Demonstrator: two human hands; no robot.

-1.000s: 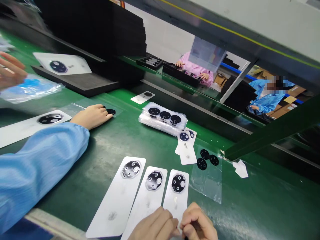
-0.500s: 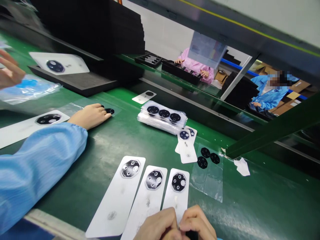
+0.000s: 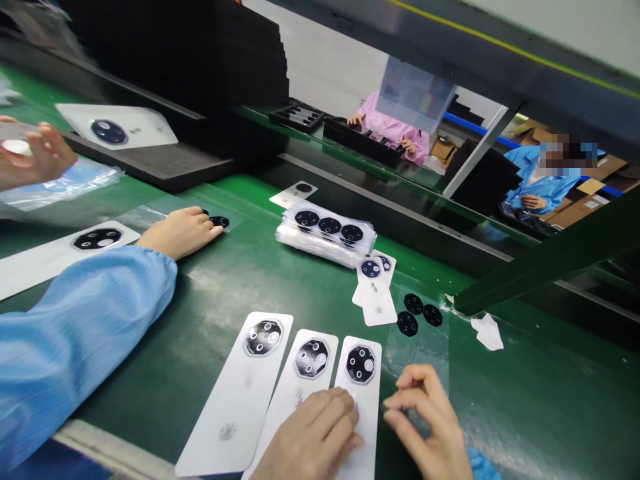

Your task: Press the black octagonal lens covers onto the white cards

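Three white phone-back-shaped panels with black camera plates lie in front of me: a left panel, a middle panel and a right panel. My left hand lies over the middle and right panels, its fingers curled together; what they hold, if anything, is hidden. Just right of the right panel, my right hand is raised with thumb and forefinger pinched. Something too small to name is at its fingertips. Beyond it, a clear film sheet carries three black octagonal stickers.
Further back are a stack of film sheets with black stickers and two overlapping white panels. A co-worker's blue sleeve and hand reach in from the left. A green post slants across the right, near a paper scrap.
My hands have parted from their meeting point at the bottom. My right hand moved right and up; my left hand shifted slightly up over the panels. A hand at the far left moved right.
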